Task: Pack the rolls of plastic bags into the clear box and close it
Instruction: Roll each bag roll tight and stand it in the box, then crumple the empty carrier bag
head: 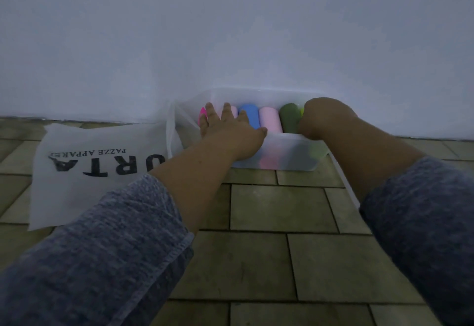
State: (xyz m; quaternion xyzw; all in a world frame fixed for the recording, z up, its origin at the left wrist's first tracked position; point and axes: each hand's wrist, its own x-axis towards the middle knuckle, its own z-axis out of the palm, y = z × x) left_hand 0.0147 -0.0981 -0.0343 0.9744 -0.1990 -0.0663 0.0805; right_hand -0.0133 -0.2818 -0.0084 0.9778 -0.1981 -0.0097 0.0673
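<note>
Head: "PAZZE APPARE" bag [89, 197] beside clear box [289, 152]

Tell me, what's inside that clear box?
Rolls side by side: magenta roll, blue roll, pink roll, green roll. The left hand and right hand partly cover others.

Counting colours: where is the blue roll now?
In the head view the blue roll lies in the clear box by the wall, partly covered by the left hand, a pale pink roll on its right.
</note>
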